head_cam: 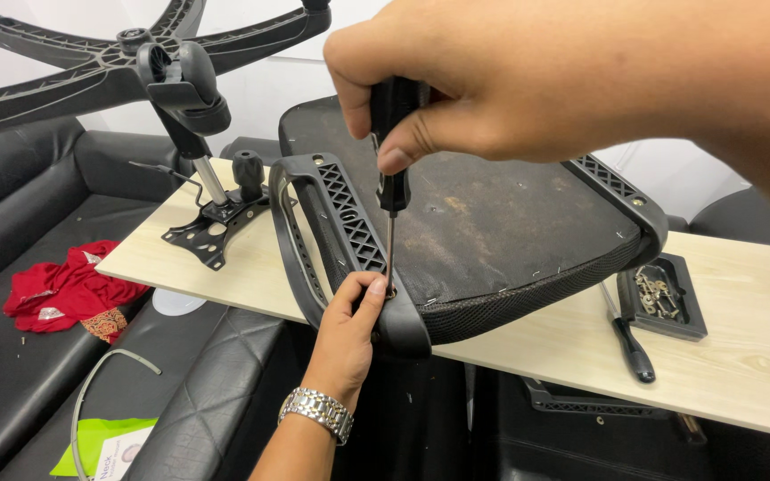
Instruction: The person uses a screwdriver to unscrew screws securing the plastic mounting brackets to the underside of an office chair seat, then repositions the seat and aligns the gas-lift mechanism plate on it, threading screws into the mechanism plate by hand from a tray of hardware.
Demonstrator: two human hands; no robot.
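Right hand: fingers clamped on black screwdriver, steel shaft vertical. Left hand: fingers pinched at shaft tip, against ribbed plastic armrest of mesh-edged seat on woodgrain table.

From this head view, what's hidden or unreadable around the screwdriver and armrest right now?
- Screwdriver tip and screw: hidden behind the left hand fingers at the black plastic armrest.
- Black-handled screwdriver grip: mostly covered by the right hand.
- Small metal fasteners in the black rectangular tray: too small to sort.
- Black star-shaped chair base: cut off by the top edge.
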